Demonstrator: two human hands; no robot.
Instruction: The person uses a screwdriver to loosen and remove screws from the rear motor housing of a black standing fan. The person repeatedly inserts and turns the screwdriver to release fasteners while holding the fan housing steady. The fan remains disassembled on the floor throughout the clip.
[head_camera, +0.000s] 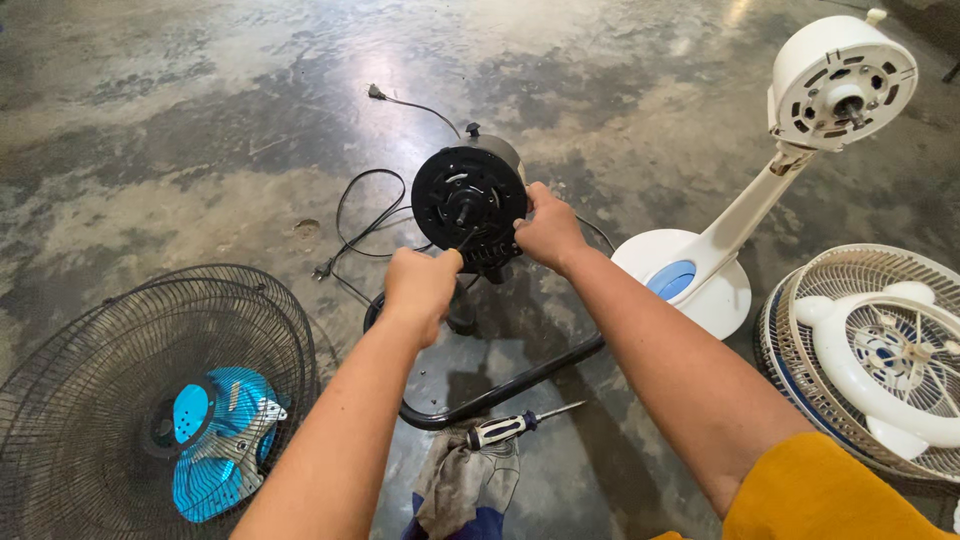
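The black fan motor unit (468, 205) stands near the middle of the concrete floor (200, 130), mounted on its black tubular stand (500, 385). Its front face is already bare: no guard and no blade are fitted, and the motor shaft is exposed at the centre.

Removed parts:
- The black wire guard (130, 390) lies flat toward the near-left edge of the floor.
- The blue fan blade (215, 445) rests inside that guard.

Hand positions:
- The left hand (420, 285) is closed in a fist around the handle of a thin tool (465, 240), whose tip points at the lower part of the motor face. The kind of tool cannot be determined.
- The right hand (548, 230) grips the right rim of the motor unit, fingers curled around it, steadying the housing.

Status, as a judgement: the guard and blade stage appears complete; work on the motor face itself is in hand. Whether any fasteners there are already out cannot be determined.

A spare screwdriver (520, 425) lies on a grey cloth (465, 480) at the near edge of the floor. The power cord (365, 215) lies unplugged behind the motor. A white fan body (790, 140) leans at the far right, with a white guard and blade (880, 355) just beside it.
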